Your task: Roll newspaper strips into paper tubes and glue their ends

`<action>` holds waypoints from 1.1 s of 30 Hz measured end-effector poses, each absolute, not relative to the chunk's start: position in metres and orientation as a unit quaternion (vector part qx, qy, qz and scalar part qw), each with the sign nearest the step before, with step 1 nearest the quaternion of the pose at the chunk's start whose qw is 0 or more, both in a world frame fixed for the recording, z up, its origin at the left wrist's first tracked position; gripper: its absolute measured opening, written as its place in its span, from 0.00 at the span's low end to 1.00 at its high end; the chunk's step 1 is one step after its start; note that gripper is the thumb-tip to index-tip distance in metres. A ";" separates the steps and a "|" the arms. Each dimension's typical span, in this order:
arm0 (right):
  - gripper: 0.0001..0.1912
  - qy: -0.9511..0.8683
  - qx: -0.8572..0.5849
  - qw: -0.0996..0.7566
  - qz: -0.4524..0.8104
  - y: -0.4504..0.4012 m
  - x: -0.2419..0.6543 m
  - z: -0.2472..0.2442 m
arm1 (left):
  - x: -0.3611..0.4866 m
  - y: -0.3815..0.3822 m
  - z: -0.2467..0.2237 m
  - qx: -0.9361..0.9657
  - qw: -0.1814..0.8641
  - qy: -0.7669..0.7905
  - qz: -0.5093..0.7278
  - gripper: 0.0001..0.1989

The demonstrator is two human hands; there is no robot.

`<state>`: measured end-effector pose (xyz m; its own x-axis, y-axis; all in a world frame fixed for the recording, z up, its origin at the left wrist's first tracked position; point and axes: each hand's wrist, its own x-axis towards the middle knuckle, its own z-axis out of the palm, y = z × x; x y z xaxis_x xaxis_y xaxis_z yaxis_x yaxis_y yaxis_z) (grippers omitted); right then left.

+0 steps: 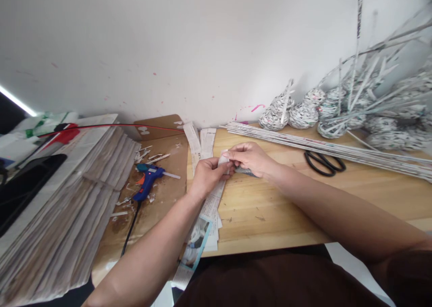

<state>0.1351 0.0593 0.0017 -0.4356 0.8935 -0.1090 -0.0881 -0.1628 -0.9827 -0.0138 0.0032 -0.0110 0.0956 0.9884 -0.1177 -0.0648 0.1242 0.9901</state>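
My left hand (pixel 209 175) and my right hand (pixel 251 157) meet above the wooden table, their fingers pinched on a small piece of newspaper strip (pixel 223 159). A darker, patterned length of the paper shows beneath my right hand. Under and behind my left hand, cut newspaper strips (pixel 212 208) lie along the table, one with a printed blue-edged picture (pixel 198 241) near the front edge. More strip ends (pixel 207 140) stick out beyond my hands toward the wall.
A blue glue gun (pixel 147 181) lies on brown cardboard (pixel 168 199) among scraps. Stacked newspaper (pixel 74 208) fills the left. Black-handled scissors (pixel 324 164), long paper sticks (pixel 303 144) and woven paper shapes (pixel 275 113) are at the right.
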 end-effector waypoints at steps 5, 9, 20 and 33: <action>0.15 -0.535 -0.384 0.372 0.654 0.058 0.134 0.002 | -0.014 0.004 -0.013 0.487 0.568 0.482 0.455 0.19; 0.17 -0.535 -0.383 0.380 0.650 0.059 0.133 0.000 | -0.013 0.004 -0.014 0.495 0.563 0.485 0.451 0.18; 0.20 -0.505 -0.379 0.392 0.669 0.055 0.130 0.004 | -0.012 0.002 -0.013 0.519 0.547 0.481 0.447 0.17; 0.17 -0.568 -0.343 0.346 0.664 0.053 0.135 0.006 | -0.010 0.001 -0.013 0.494 0.573 0.471 0.454 0.18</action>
